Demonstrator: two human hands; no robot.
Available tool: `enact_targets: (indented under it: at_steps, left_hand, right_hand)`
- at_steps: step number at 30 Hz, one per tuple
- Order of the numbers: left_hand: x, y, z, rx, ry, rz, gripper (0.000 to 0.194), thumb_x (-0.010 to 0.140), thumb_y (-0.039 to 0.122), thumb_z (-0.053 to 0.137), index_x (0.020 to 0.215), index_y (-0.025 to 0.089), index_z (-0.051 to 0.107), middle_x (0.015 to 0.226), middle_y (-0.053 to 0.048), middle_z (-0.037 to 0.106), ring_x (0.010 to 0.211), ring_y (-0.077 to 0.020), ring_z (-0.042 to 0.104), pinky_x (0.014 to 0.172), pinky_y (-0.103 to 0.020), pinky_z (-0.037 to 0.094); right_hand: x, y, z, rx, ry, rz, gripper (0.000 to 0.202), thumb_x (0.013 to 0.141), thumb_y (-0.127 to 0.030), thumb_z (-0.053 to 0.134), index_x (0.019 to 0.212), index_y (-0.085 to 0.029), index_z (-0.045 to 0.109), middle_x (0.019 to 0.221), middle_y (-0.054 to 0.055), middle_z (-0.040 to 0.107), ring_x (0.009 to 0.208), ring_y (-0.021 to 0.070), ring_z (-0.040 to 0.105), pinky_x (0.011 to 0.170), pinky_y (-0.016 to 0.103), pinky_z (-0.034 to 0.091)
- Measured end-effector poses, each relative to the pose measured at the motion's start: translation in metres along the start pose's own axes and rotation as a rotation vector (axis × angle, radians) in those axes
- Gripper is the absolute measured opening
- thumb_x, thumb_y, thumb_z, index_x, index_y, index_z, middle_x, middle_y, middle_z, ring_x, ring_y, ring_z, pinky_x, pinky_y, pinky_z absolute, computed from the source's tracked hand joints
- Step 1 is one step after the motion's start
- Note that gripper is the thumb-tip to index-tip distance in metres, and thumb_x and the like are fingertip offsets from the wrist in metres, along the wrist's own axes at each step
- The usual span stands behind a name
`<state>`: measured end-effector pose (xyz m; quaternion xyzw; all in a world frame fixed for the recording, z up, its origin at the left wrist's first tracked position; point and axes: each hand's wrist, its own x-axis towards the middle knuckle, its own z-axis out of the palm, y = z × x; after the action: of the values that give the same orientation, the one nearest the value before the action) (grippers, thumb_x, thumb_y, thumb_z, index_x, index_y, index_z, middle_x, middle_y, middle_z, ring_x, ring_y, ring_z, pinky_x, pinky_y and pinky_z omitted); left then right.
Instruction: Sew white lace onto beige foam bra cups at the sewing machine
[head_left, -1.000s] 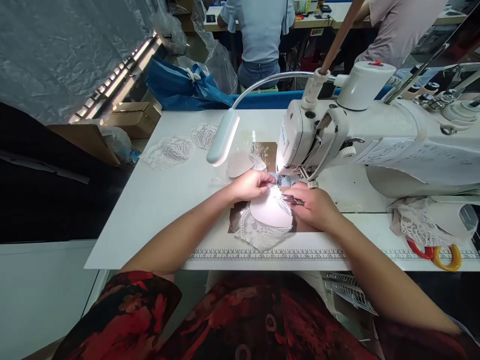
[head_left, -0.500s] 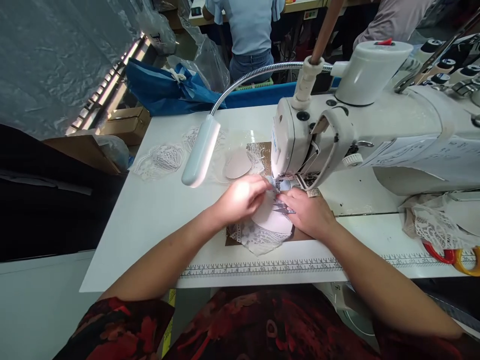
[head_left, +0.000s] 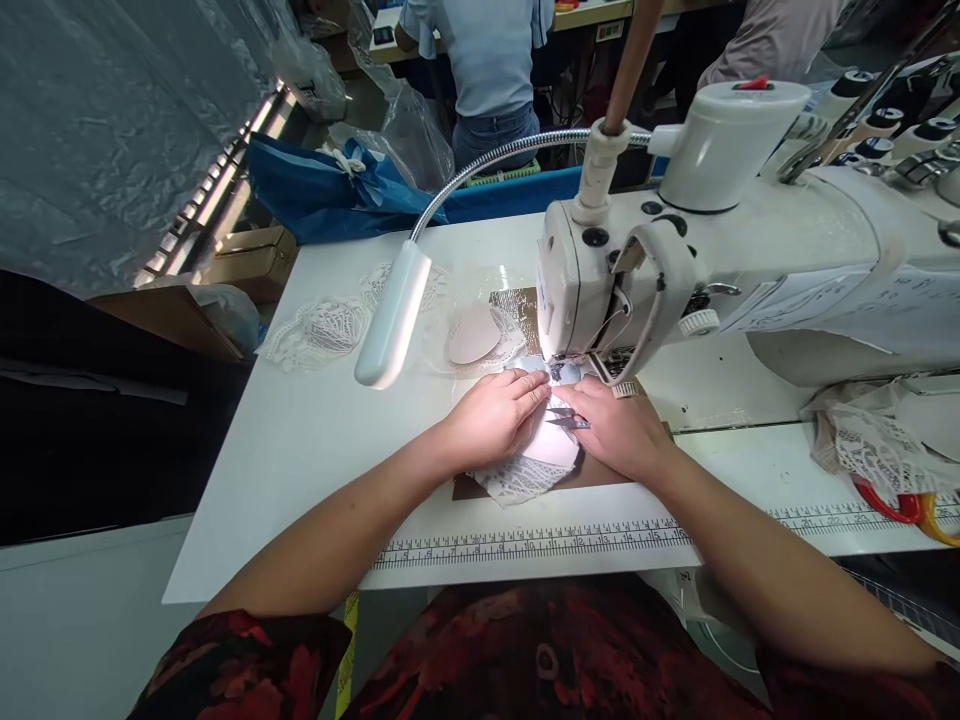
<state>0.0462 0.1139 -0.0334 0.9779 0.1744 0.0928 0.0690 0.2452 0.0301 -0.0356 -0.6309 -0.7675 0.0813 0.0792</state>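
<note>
At the needle of a white sewing machine (head_left: 581, 285) lies a white lace piece (head_left: 521, 482) with a smooth oval pad (head_left: 553, 448) on it. My left hand (head_left: 495, 418) rests flat on its left side, fingers stretched toward the presser foot (head_left: 556, 372). From the right, my right hand (head_left: 621, 428) presses the fabric close to the foot. Small thread snips (head_left: 568, 422) are tucked in that hand, with their blades pointing left over the pad. The fabric right under my fingers is hidden.
A lamp head (head_left: 394, 315) on a bendable neck hangs left of the needle. More lace pieces (head_left: 322, 330) and a second oval pad (head_left: 474, 335) lie behind my left hand. Scissors with red and yellow handles (head_left: 911, 508) lie at right beside lace. A person (head_left: 491, 60) sits ahead.
My left hand has gone from a raised pinch near the needle to lying flat on the lace piece. My right hand keeps the snips in about the same place.
</note>
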Motion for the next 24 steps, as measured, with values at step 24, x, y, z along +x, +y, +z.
enact_targets:
  at_steps: [24]
  left_hand:
    - [0.005,-0.001,-0.004,-0.050,-0.033,0.034,0.038,0.096,0.031,0.044,0.123,0.010,0.060,0.106,-0.016,0.063,0.099,-0.0272,0.056,0.094,-0.046,0.042]
  right_hand:
    - [-0.005,0.007,0.007,0.066,0.072,-0.018,0.051,0.081,-0.013,0.048,0.128,-0.024,0.064,0.117,0.005,0.069,0.089,0.0189,0.064,0.068,0.026,0.049]
